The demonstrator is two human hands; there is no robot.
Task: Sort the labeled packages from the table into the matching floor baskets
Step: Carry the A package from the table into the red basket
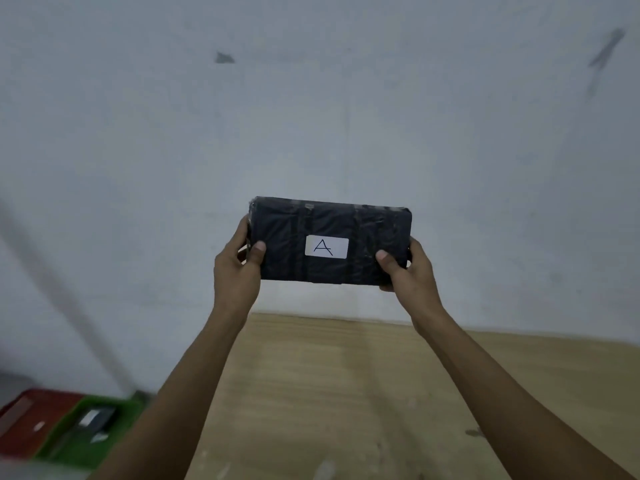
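Gripping the black package (329,242) marked A with left hand (235,271) and right hand (408,271).

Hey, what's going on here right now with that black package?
A person is holding a black wrapped package up in front of the wall, left hand and right hand gripping its two ends. Its white label reads A. Below is a wooden table. At lower left, blurred, sit a red basket and a green basket holding a dark package. The A package is not yet in any basket.

Head view, forward, facing wall (311,116)
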